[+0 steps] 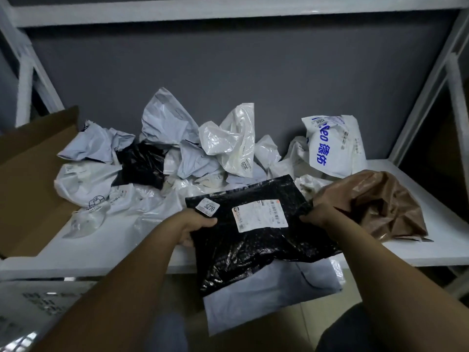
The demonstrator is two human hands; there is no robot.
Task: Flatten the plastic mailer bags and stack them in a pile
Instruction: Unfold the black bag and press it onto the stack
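Eyes on the writing first. The black mailer bag [253,232] carries a small white sticker [208,207] at its far-left corner that reads "5270". Beside it, in the middle of the bag, sits a larger white shipping label [260,215] with a barcode strip along its right edge; its print is too small to read.

At the back right, a white bag [332,146] shows blue characters "德佑" and part of a Latin word ending in "eo". A glossy white bag [233,141] in the middle of the heap has "3020" printed near its lower edge.

Now the grip. The left hand [195,229] pinches the black mailer's left edge, thumb on top just below the "5270" sticker, fingers tucked beneath. The right hand [317,212] clutches the right edge, fingers curled into bunched plastic. The bag stretches between the two hands, at the front edge of the white shelf [418,250], its lower part wrinkled and drooping over the lip.

Under it lies a flat grey mailer [266,298], also hanging over the shelf front. A crumpled brown bag [380,204] sits just beyond the right hand. The heap of crumpled white and grey bags [101,174] lies behind, running into an open cardboard box [30,179] at left.
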